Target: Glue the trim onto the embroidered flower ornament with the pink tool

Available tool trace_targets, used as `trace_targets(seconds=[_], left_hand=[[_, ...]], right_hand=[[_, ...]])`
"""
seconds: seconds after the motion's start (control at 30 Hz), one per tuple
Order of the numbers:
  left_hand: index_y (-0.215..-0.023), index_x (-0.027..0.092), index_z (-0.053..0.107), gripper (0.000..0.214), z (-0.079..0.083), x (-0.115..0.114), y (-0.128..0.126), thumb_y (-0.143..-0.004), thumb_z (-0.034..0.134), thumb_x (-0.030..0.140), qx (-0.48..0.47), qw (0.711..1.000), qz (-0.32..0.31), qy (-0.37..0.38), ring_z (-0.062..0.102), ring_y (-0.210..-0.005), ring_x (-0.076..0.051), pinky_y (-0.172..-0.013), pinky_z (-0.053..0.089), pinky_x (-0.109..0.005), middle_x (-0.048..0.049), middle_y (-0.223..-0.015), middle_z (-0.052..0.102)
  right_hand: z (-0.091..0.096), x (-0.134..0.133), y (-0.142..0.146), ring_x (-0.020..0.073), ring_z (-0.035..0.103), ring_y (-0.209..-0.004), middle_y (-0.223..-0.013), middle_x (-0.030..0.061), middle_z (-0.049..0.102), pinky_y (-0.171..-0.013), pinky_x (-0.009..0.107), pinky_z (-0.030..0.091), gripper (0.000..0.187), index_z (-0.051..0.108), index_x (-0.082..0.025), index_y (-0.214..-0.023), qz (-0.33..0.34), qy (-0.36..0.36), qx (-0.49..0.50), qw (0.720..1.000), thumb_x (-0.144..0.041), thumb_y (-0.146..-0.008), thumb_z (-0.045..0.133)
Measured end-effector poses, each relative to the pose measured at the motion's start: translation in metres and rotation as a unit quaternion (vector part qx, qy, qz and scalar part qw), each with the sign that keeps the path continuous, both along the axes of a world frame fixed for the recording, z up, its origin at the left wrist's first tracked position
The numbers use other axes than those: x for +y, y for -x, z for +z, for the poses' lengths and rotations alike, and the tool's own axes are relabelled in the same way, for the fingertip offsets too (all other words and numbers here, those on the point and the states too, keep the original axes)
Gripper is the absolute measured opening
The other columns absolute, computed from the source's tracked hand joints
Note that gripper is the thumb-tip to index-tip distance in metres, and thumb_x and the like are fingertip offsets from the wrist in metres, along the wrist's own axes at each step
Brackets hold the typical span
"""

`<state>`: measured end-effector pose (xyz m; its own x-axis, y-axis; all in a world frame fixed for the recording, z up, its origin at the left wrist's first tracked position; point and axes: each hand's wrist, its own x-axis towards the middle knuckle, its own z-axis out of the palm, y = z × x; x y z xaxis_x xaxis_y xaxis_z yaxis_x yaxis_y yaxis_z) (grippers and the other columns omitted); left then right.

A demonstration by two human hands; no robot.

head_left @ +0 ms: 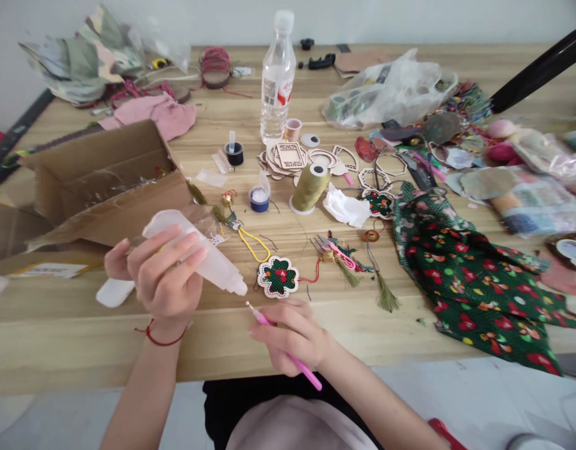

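Worktop [81, 350]: wood-grained, its near edge just in front of me.
Printed cloth [470, 275]: dark green, lying crumpled toward the near right corner.
My left hand [168, 275]: raised over the worktop's left part, fingers curled round the squeeze bottle [212, 262].
Squeeze bottle's axis: slanting, base up toward the far left corner, nozzle pointing down, rightward and toward the near edge.
My right hand [292, 331]: over the middle of the near edge, fingers pinching the pink tool [305, 372].
Pink tool's axis: oblique, ball tip pointing left and away from me, just beside the nozzle, apart from it.
Clover piece [278, 277]: flat, beyond my right hand.
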<state>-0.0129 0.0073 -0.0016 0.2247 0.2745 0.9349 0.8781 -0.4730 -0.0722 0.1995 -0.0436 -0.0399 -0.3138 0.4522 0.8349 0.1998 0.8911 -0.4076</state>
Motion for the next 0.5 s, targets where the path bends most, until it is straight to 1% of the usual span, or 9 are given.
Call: trace_targets(seconds=[0.1, 0.17, 0.3, 0.4, 0.5], left_hand=[[-0.090, 0.027, 0.059, 0.028, -0.0003, -0.0024, -0.0007, -0.079, 0.064, 0.001, -0.006, 1.000, 0.012, 0.005, 0.070, -0.101, -0.023, -0.100, 0.038, -0.057, 0.0009, -0.097, 0.071], [-0.094, 0.028, 0.060, 0.029, -0.0004, -0.0051, -0.0007, -0.082, 0.061, 0.002, 0.001, 0.999, 0.020, 0.028, 0.069, -0.104, -0.025, -0.099, 0.038, -0.060, 0.0005, -0.101, 0.070], [-0.097, 0.030, 0.062, 0.034, -0.0002, -0.0090, -0.0015, -0.081, 0.062, 0.000, -0.009, 0.998, 0.004, 0.057, 0.067, -0.107, -0.027, -0.100, 0.034, -0.064, -0.0005, -0.106, 0.071], [-0.096, 0.031, 0.063, 0.036, 0.0001, -0.0077, -0.0040, -0.079, 0.064, -0.001, -0.023, 0.999, -0.004, 0.049, 0.068, -0.106, -0.028, -0.102, 0.033, -0.064, -0.0009, -0.106, 0.071], [-0.093, 0.028, 0.062, 0.032, 0.0005, -0.0046, -0.0063, -0.077, 0.065, 0.000, -0.017, 1.000, 0.002, 0.011, 0.069, -0.102, -0.026, -0.101, 0.038, -0.061, -0.0010, -0.099, 0.071]], right_hand=[[0.0012, -0.0006, -0.0011, 0.0132, 0.062, -0.068, -0.086, 0.0060, 0.062, -0.052, 0.024, 0.050, 0.030, 0.062, -0.017, -0.100, -0.001, 0.006, 0.001, 1.000, -0.008, -0.083, 0.039], [0.0020, -0.0011, -0.0020, 0.0130, 0.061, -0.068, -0.086, 0.0059, 0.062, -0.052, 0.024, 0.051, 0.031, 0.062, -0.017, -0.100, -0.001, 0.011, 0.002, 1.000, -0.008, -0.082, 0.039], [0.0026, -0.0017, -0.0031, 0.0136, 0.062, -0.070, -0.086, 0.0060, 0.062, -0.055, 0.024, 0.052, 0.031, 0.061, -0.017, -0.101, -0.006, 0.016, 0.005, 1.000, -0.006, -0.081, 0.039], [0.0019, -0.0017, -0.0023, 0.0140, 0.062, -0.069, -0.085, 0.0059, 0.062, -0.054, 0.025, 0.052, 0.032, 0.060, -0.017, -0.101, -0.008, 0.015, 0.007, 1.000, -0.005, -0.079, 0.040], [0.0014, -0.0014, -0.0007, 0.0138, 0.061, -0.065, -0.084, 0.0056, 0.062, -0.052, 0.025, 0.050, 0.033, 0.061, -0.017, -0.099, -0.009, 0.021, 0.015, 1.000, -0.005, -0.077, 0.040]])
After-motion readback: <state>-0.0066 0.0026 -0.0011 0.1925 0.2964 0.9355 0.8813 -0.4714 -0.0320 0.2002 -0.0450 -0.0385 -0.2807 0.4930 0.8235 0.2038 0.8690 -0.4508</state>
